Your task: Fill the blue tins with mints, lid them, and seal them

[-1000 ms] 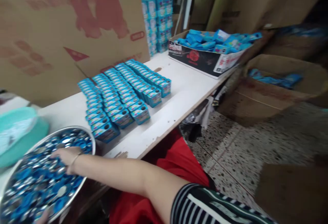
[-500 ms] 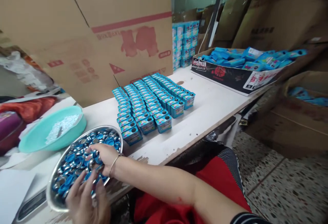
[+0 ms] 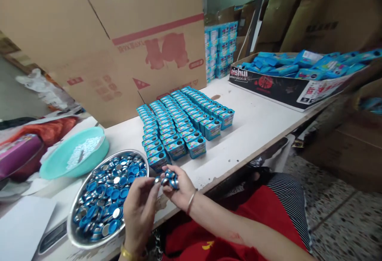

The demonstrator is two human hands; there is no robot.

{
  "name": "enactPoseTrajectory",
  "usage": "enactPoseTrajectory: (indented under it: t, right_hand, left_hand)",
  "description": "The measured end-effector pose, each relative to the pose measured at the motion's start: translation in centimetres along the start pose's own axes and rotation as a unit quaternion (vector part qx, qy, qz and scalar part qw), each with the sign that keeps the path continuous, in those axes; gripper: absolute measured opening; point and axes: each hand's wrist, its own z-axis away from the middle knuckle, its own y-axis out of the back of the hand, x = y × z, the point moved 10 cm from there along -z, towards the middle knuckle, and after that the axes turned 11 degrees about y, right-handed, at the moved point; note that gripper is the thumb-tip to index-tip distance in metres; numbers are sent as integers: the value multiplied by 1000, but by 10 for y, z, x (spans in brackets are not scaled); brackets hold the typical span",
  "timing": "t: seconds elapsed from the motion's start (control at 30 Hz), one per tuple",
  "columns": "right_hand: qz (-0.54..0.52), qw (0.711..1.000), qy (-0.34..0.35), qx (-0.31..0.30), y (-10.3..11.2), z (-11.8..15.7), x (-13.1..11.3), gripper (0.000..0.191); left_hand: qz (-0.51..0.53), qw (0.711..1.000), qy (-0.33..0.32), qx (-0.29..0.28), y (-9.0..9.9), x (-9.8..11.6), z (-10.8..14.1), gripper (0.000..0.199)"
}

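My right hand [image 3: 181, 189] is cupped around several small blue-and-silver caps [image 3: 170, 178], held over the table's front edge. Close beside it, my left hand [image 3: 139, 207] pinches a single cap [image 3: 157, 180] between thumb and fingertips. Left of both hands stands an oval metal bowl [image 3: 71, 217] heaped with loose caps, some blue side up and others silver side up. Just beyond the hands, small blue printed boxes [image 3: 195, 147] stand upright in close rows. Dark round openings show in the tops of the nearer boxes.
A turquoise basin [image 3: 49, 169] of small white pieces sits behind the bowl. A large cardboard sheet [image 3: 125, 66] stands at the back. On the right, a black carton [image 3: 256, 88] holds blue packs, with stacked blue boxes [image 3: 222, 48] behind. White paper [image 3: 25, 225] lies left.
Both hands have come up out of the metal bowl and moved right. The right hand carries a handful of caps, and the left hand now pinches one. The view has shifted slightly.
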Motion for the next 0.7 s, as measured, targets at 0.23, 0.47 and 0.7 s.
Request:
enactPoseTrajectory:
  t: [0.23,0.47,0.7]
  right_hand:
    - [26,998,0,50,64,14,-12,11]
    - [148,988,37,-20,66,19,-22,51]
    - [115,992,-17,-55,62,25,-20,43]
  left_hand:
    - [-49,996,49,-57,-23,-42,-73,20]
    - [-151,967,107,-176,-63,-80,-108,18]
    - [-326,905,106,-253,-93,-85,-127,8]
